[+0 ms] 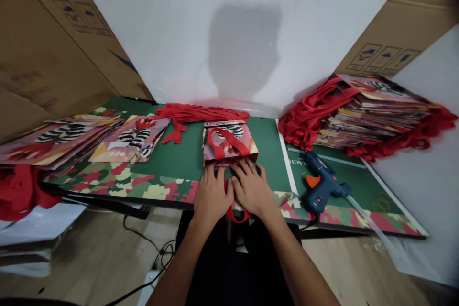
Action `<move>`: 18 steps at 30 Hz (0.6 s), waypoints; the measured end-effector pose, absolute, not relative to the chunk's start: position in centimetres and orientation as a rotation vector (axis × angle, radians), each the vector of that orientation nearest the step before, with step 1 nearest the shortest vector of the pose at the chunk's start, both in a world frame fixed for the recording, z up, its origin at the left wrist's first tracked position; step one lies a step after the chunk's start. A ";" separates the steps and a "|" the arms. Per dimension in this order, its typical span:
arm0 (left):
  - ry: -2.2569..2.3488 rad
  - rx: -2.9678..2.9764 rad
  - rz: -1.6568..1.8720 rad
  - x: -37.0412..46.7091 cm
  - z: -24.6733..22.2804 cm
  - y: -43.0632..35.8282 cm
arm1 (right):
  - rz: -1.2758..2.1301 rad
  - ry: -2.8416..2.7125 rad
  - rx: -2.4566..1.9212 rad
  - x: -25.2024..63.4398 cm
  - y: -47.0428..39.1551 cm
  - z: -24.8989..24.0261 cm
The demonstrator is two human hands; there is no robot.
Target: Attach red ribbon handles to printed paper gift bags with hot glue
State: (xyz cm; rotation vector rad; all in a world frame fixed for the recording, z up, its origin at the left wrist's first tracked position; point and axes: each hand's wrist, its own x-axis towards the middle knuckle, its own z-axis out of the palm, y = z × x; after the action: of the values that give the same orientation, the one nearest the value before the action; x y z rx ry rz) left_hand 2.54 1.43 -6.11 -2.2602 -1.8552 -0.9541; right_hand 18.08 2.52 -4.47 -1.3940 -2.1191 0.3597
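A printed paper bag [230, 142] with a zebra-striped design lies on the green tabletop [186, 153], a red ribbon handle [233, 139] across its upper side. At its near edge, my left hand [211, 194] rests with fingers stretched forward, touching the bag. Beside it my right hand [253, 191] lies the same way, fingers spread over the bag's near edge. The thumbs nearly meet over a second red ribbon loop [237, 216], which hangs off the table's front edge between the hands. Fingertips are partly hidden against the bag.
Red ribbons [201, 113] lie behind the bag. At right are a blue glue gun [322, 184] and a tall stack of printed bags [380, 117]; more bags [60, 141] are at left. A white board [172, 33] stands behind, and cables [161, 253] trail below.
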 end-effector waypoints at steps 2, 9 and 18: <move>-1.822 -2.237 -1.240 1.7 -6.1 0.9 | 0.459 -1.832 -1.308 18.7 2.3 -4.3; -2.310 -1.571 -2.457 -2.9 -4.2 6.2 | 0.639 -1.214 -1.447 21.2 8.1 -4.1; -2.458 -1.818 -2.777 -2.8 -2.9 11.9 | 0.939 -1.418 -1.368 20.2 13.8 -4.1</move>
State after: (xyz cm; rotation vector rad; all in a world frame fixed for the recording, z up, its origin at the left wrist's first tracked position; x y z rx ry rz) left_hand -2.77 11.94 -2.93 -1.8176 -2.4582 -2.7774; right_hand 20.25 13.84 -4.09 -1.3684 -1.4183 0.9386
